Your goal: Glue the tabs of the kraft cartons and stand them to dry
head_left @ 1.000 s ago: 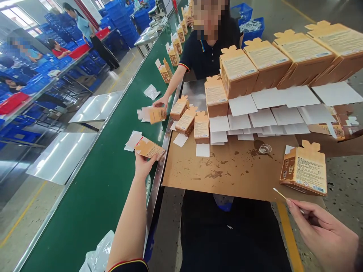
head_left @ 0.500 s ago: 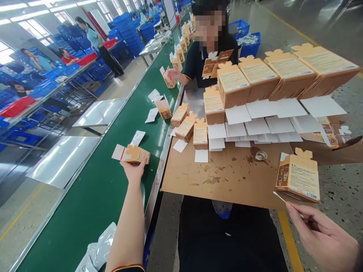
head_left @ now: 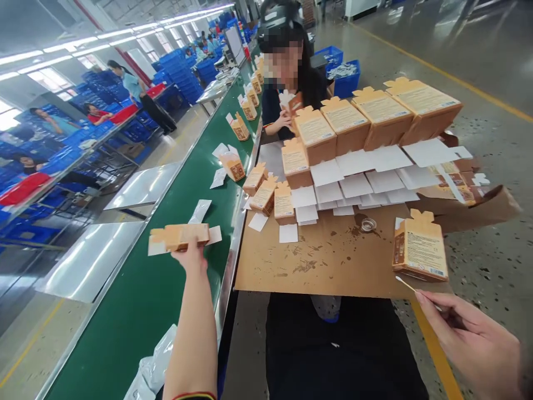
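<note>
Over the green belt point(head_left: 120, 278), my left hand point(head_left: 192, 256) grips a small brown carton point(head_left: 177, 237) lying on its side, with flaps sticking out at both ends. My right hand point(head_left: 466, 322) pinches a thin cotton swab point(head_left: 405, 284), its white tip pointing up and left. That tip is just below a printed carton point(head_left: 422, 247) on the front right corner of the cardboard sheet point(head_left: 333, 272). A small clear dish point(head_left: 368, 224) rests on the sheet beside dark wet spots.
Stacked cartons point(head_left: 345, 130) with white flaps fill the table's back. Silvery packets point(head_left: 200, 211) and an open carton point(head_left: 233, 165) lie on the belt. A person point(head_left: 291, 78) sits beyond the stack, handling a carton. Plastic bags point(head_left: 156, 364) are at the near belt.
The carton in my left hand has turned and moved slightly left, now showing flaps at both ends. The other person's hand has left the belt for a carton. The view has shifted.
</note>
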Demonstrator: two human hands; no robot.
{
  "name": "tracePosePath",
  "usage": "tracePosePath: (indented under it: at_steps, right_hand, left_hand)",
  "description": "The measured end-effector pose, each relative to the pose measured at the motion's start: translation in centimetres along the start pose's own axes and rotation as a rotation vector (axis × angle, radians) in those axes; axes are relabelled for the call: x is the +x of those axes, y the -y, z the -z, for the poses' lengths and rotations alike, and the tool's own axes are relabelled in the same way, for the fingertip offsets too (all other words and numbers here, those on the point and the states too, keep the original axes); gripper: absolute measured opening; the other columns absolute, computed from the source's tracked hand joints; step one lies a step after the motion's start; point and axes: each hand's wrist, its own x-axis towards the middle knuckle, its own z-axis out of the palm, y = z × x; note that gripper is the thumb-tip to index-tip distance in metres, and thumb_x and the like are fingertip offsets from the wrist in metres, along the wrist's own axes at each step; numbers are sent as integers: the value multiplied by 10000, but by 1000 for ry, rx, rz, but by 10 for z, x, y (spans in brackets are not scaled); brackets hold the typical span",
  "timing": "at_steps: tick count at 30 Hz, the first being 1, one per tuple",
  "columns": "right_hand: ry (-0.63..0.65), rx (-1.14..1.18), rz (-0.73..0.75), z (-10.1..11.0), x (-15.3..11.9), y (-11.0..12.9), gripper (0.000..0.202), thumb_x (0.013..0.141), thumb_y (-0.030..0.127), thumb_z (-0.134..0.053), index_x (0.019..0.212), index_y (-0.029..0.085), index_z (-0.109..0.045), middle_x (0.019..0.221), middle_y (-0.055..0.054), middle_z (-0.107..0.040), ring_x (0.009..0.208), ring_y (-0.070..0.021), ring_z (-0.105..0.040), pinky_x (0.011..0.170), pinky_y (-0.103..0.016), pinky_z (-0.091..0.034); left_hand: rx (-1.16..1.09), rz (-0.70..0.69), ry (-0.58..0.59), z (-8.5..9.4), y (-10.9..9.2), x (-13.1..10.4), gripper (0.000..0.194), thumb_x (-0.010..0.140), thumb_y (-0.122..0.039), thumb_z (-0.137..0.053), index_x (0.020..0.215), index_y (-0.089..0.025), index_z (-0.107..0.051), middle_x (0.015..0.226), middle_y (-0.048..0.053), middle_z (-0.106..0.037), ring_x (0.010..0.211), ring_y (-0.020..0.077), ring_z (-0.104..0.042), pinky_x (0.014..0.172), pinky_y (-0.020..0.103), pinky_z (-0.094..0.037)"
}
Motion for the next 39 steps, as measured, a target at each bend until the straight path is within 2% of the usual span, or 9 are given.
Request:
tracePosePath:
  at_steps: [3, 6, 8, 12, 18, 26, 31, 35, 39]
  right_hand:
    - [-40, -82, 158, 4, 16, 20, 215, 1045, 419, -783, 883, 315, -879, 691, -14, -811, 530, -195, -702, 561, -342, -593]
    - [24, -172, 332, -3, 54, 39, 259, 1097, 337, -709, 893, 279, -858, 733, -28, -827, 587, -170, -723, 623, -302, -583]
    - [209, -258, 358, -17, 87, 47, 317, 1131, 288, -609, 896, 255, -818, 782, -43, -825, 654, -171, -729, 664, -297, -560]
    - [552, -517, 311, -56, 147, 55, 319, 1112, 209, -562, 848, 226, -742, 855, -73, -796, 802, -217, -732, 686, -306, -463]
    - [774, -664, 337, -81, 175, 50, 317, 1143, 176, -558, 966, 197, -820, 987, -134, -843, 871, -264, -747, 811, -362, -490]
    - [705, -644, 305, -77, 175, 35, 361, 1165, 242, -525, 930, 204, -796, 997, -118, -833, 903, -260, -747, 752, -333, -423]
    - [506, -366, 318, -74, 147, 37, 309, 1125, 214, -578, 897, 222, -786, 899, -80, -816, 806, -226, -728, 720, -323, -464]
    - [454, 49, 403, -95, 67, 57, 312, 1145, 200, -590, 910, 247, -789, 772, -13, -760, 649, -160, -646, 640, -289, -492]
    - [465, 133, 393, -137, -4, 74, 325, 1122, 160, -603, 843, 253, -740, 693, 17, -676, 617, -146, -588, 636, -282, -490]
  left_hand:
    - [-226, 45, 166, 2, -15, -32, 704, 794, -478, -940, 1378, -360, -566, 1571, 64, -703, 1485, 381, -725, 1187, 661, -650]
    - [-355, 132, 555, 1, -22, -93, 748, 789, -576, -980, 1445, -345, -708, 1549, 99, -764, 1474, 418, -734, 1224, 628, -632]
    - [-342, 214, 692, -6, -20, -138, 803, 755, -611, -1036, 1448, -322, -753, 1535, 129, -785, 1486, 434, -727, 1238, 612, -622]
    - [-272, 349, 739, -26, -6, -201, 852, 660, -594, -1130, 1368, -273, -782, 1444, 152, -828, 1456, 424, -753, 1239, 579, -617]
    - [-243, 293, 772, -36, 9, -229, 758, 802, -604, -1067, 1415, -275, -765, 1419, 138, -838, 1341, 346, -814, 1186, 491, -648]
    - [-190, 228, 776, -43, 21, -234, 934, 693, -640, -1106, 1452, -257, -721, 1374, 161, -834, 1278, 366, -828, 1124, 495, -666]
    - [-194, 251, 768, -39, 3, -241, 803, 814, -607, -1051, 1457, -253, -724, 1432, 155, -827, 1357, 351, -804, 1185, 479, -640]
    - [-190, 277, 759, -38, -6, -240, 847, 781, -618, -1073, 1465, -256, -728, 1413, 159, -829, 1336, 358, -814, 1177, 492, -647]
    - [-157, 285, 803, -37, -6, -234, 892, 692, -629, -1119, 1404, -255, -734, 1379, 160, -833, 1311, 374, -821, 1171, 508, -653]
